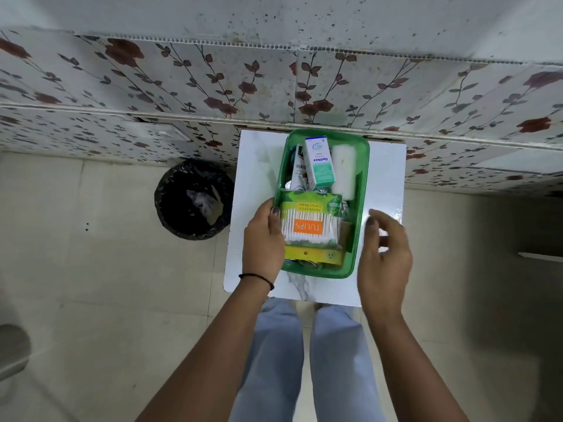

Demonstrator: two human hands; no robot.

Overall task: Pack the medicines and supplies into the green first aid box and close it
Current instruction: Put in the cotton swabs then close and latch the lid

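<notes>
The green first aid box (pixel 361 190) stands open on a small white table (pixel 259 172). Inside it lie a pack of cotton swabs (pixel 310 222) with an orange label, a white and teal Optibex carton (pixel 320 161), a white gauze roll (pixel 343 172), a white carton (pixel 299 171) partly hidden, and a yellow strip (pixel 310 254) at the near end. My left hand (pixel 263 242) grips the box's left wall, its thumb resting on the swab pack. Just right of the box, my right hand (pixel 385 254) hovers with fingers apart, holding nothing. No lid is visible.
A black bin (pixel 193 199) lined with a bag stands on the floor left of the table. A floral-patterned wall (pixel 152 86) runs behind the table. My legs in light blue trousers (pixel 304 345) are at the table's near edge.
</notes>
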